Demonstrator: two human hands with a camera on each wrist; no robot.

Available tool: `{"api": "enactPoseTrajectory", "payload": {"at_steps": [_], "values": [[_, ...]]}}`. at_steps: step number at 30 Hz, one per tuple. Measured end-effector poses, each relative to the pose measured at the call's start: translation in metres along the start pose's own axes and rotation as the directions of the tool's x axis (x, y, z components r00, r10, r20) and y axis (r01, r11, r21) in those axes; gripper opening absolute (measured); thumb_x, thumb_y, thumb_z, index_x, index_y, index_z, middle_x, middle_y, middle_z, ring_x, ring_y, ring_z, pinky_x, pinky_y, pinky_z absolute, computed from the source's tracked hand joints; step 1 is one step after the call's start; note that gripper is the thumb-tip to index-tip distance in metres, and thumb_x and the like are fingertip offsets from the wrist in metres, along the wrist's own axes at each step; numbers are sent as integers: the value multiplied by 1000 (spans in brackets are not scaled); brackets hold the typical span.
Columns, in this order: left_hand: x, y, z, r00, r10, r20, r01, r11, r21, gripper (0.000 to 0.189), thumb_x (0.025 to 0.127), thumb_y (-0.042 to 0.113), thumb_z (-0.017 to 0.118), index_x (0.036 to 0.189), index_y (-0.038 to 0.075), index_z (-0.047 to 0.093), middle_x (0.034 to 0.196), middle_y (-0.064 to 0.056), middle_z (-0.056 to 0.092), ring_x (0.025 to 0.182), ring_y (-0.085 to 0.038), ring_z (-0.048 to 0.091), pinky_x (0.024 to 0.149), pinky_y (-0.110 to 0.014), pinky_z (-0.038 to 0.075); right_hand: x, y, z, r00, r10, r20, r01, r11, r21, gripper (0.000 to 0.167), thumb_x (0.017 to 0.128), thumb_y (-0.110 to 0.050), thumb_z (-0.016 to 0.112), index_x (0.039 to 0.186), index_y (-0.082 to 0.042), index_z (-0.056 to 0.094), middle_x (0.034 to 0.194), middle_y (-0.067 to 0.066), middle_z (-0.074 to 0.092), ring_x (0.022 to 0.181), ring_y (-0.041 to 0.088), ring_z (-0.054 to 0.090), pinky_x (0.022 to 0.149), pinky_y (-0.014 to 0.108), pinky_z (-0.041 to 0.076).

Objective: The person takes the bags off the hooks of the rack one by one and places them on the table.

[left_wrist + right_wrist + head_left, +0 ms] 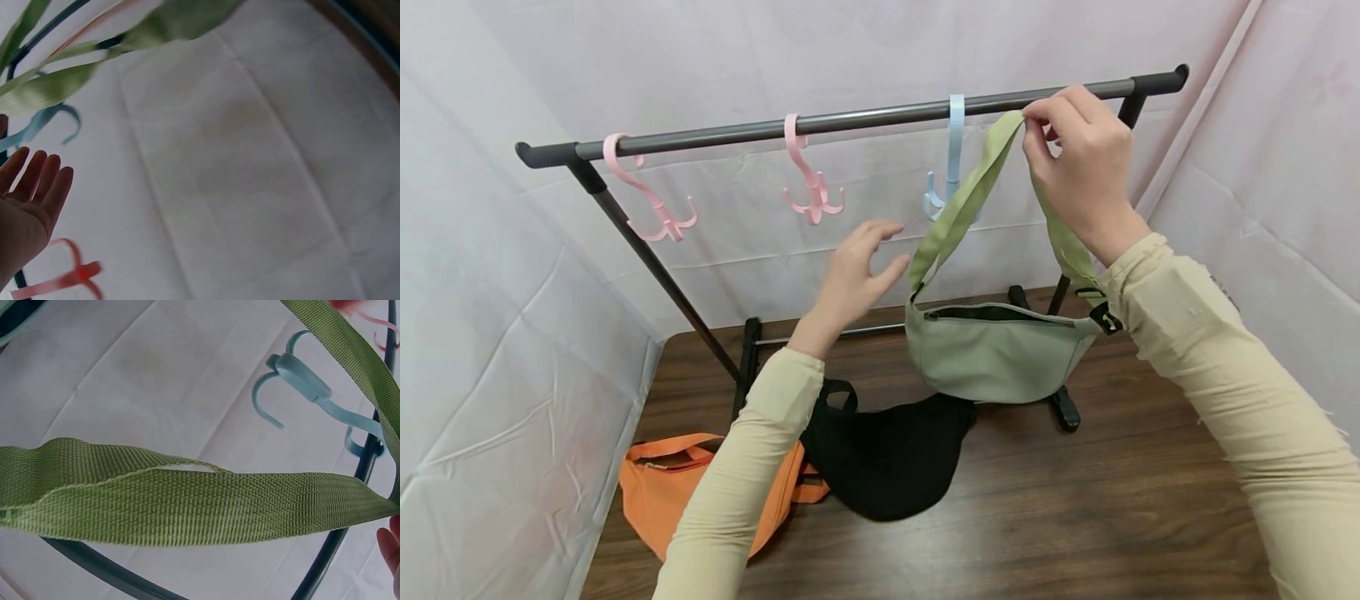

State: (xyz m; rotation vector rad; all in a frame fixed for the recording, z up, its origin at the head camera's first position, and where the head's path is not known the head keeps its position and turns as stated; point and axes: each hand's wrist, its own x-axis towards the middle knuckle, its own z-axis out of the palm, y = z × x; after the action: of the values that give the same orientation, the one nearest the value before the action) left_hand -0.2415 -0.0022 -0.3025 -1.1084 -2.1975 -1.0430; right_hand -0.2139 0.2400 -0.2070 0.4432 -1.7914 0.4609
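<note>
My right hand [1078, 158] pinches the top of a light green strap, and a grey-green waist bag [1000, 354] hangs from it in front of the rack. In the right wrist view the woven strap [206, 506] runs across to the fingertips at the right edge. Behind the strap, a blue hook [955, 150] hangs on the rail [880, 115]; its prongs are partly covered. My left hand [857, 271] hovers left of the bag with fingers relaxed and thumb apart, holding nothing. In the left wrist view its fingers point toward the blue hook [47, 122].
Two pink hooks [655, 200] [811, 179] hang farther left on the rail. A black bag [891, 458] and an orange bag [658, 492] lie on the wooden floor [1075, 517], the orange one partly behind my left sleeve. White cloth walls [497, 250] surround the rack.
</note>
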Motion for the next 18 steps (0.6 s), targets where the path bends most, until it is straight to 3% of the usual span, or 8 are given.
{"api": "enactPoseTrajectory", "payload": {"at_steps": [4,10,13,18], "values": [[-30,-11,14,988,-128,91,138,984,-114,41,83,17,65,118,-1,54,115,-15,55,104,-26,53,87,-35,47,0,-3,-5,1000,1,-12,-1,1000,-7,17,85,-4,52,81,3,67,72,15,59,66,26,58,61,34,48],[-75,-24,37,953,-268,143,298,919,-259,45,81,19,68,122,5,53,116,-11,55,107,-22,52,89,-34,46,2,-10,-12,1000,12,-21,-12,1000,-14,16,84,-4,53,80,2,67,71,15,59,65,25,57,61,34,46],[-87,-14,39,931,-325,168,362,881,-303,46,81,15,68,123,3,52,115,-14,55,106,-25,52,89,-38,46,4,-14,-15,1000,14,-27,-15,1000,-17,16,83,-4,53,79,2,67,71,14,60,65,25,57,60,34,46],[-94,1,43,912,-379,160,411,839,-356,48,80,5,67,123,-5,48,114,-22,52,104,-33,53,87,-38,48,6,-20,-19,999,18,-45,-19,1000,-7,15,82,-4,54,79,1,68,70,14,60,64,25,56,61,27,43]]}}
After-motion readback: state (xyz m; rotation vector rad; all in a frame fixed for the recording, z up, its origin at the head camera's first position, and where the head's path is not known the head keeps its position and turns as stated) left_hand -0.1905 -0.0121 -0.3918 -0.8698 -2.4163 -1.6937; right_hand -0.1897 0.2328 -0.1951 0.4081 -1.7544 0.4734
